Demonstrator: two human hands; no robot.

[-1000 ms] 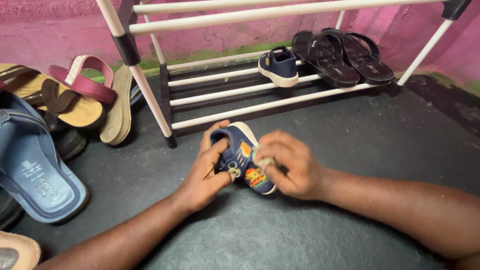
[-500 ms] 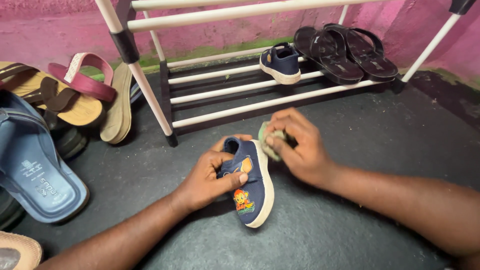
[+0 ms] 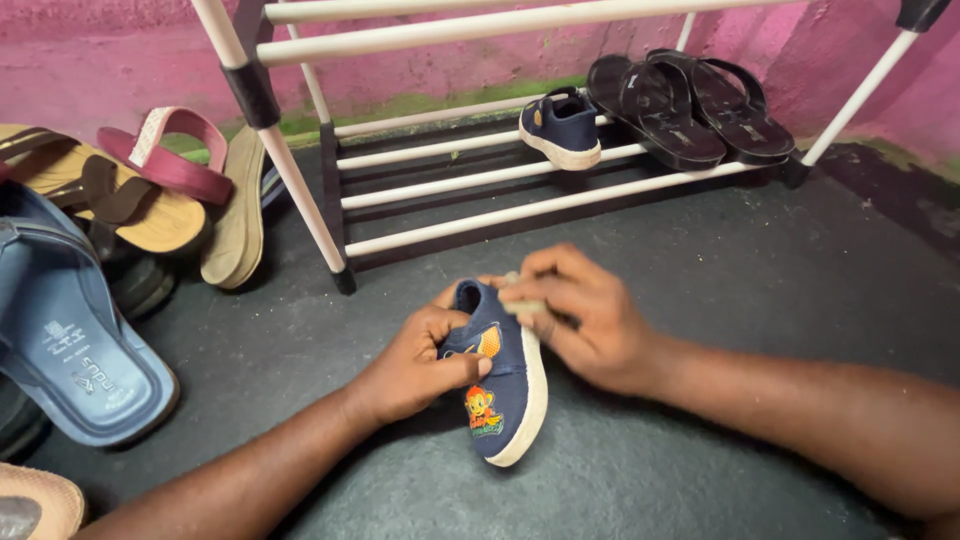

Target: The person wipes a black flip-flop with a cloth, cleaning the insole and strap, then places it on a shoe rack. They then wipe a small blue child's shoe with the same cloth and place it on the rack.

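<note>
A small navy child's shoe (image 3: 503, 395) with a pale sole and an orange cartoon patch lies toe toward me on the dark floor. My left hand (image 3: 415, 362) grips its heel and upper from the left. My right hand (image 3: 575, 315) pinches a small pale green cloth (image 3: 520, 304) and presses it against the shoe's sole edge near the heel. Most of the cloth is hidden under my fingers. The matching navy shoe (image 3: 560, 126) sits on the lowest shelf of the white-tube shoe rack (image 3: 300, 190).
A pair of black flip-flops (image 3: 690, 105) lies on the rack's right side. To the left lie a large blue sandal (image 3: 70, 330), tan sandals (image 3: 140, 205) and a maroon one (image 3: 165, 160). A pink wall runs behind.
The shoe turned from sole-up to lying on its side, toe toward me. My right hand with the cloth lifted off, then came back down onto the sole edge near the heel.
</note>
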